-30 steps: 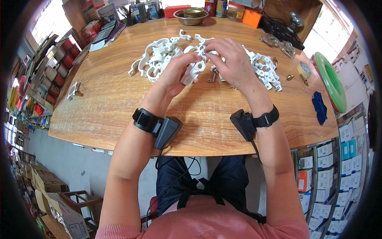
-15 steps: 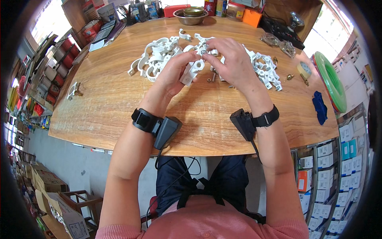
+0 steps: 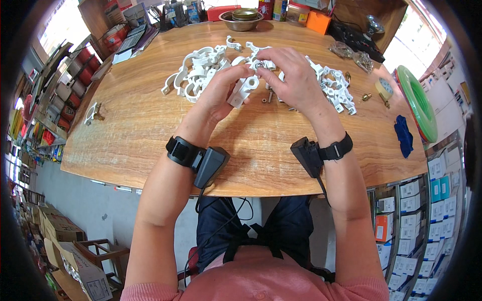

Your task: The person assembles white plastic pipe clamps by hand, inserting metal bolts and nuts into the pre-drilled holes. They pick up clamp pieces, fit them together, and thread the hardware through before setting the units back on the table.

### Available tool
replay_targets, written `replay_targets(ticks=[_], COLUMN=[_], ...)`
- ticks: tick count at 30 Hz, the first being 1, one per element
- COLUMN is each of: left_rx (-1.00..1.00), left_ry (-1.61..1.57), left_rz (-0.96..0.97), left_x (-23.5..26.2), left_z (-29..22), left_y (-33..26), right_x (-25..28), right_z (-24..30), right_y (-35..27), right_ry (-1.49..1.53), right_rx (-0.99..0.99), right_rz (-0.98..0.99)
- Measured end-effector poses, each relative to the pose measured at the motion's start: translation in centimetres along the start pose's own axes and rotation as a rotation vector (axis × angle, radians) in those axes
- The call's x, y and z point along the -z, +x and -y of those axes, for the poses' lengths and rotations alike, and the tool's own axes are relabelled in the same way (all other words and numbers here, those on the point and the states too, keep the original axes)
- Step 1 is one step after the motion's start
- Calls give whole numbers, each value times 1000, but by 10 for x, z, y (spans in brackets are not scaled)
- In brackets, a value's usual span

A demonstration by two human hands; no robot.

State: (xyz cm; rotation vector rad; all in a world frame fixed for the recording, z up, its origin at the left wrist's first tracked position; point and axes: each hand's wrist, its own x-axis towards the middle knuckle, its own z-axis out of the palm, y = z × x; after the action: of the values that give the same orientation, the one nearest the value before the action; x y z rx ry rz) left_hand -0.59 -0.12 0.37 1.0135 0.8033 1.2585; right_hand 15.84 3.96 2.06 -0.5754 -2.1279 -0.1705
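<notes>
My left hand point(image 3: 217, 95) is closed around a white plastic pipe clamp point(image 3: 243, 91), which it holds up over the table. The clamp's flat end with a round hole points toward me. At its far end, the thumb and forefinger of my right hand point(image 3: 296, 83) pinch a small shiny metal fastener point(image 3: 259, 65); its exact kind is too small to tell. To the left of my hands lies a pile of large white clamps point(image 3: 198, 75). Smaller white clamps point(image 3: 337, 89) lie to the right, partly hidden by my right hand. A screw point(image 3: 270, 97) and a nut point(image 3: 264, 101) rest just below my fingers.
One clamp piece point(image 3: 91, 114) lies apart at the left. Brass fittings point(image 3: 366, 96), a tape roll point(image 3: 383, 87) and a dark blue cloth point(image 3: 403, 136) are at the right. Metal bowls point(image 3: 241, 21) stand at the back. Cables hang from both wrist devices point(image 3: 212, 168).
My right thumb and forefinger have shifted slightly around the metal fastener. The left hand and its clamp stay in place.
</notes>
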Motion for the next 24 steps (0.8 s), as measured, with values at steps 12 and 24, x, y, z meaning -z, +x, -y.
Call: replay_targets(ticks=[12, 24], left_rx=[3, 7], left_ry=[-19, -19], left_rz=[9, -7], left_x=[4, 1], left_z=[3, 1], left_y=[3, 1], right_x=[1, 0], right_z=[-1, -5], right_y=[1, 0], right_ry=[21, 7], right_rx=[20, 47], right_rz=[-1, -6])
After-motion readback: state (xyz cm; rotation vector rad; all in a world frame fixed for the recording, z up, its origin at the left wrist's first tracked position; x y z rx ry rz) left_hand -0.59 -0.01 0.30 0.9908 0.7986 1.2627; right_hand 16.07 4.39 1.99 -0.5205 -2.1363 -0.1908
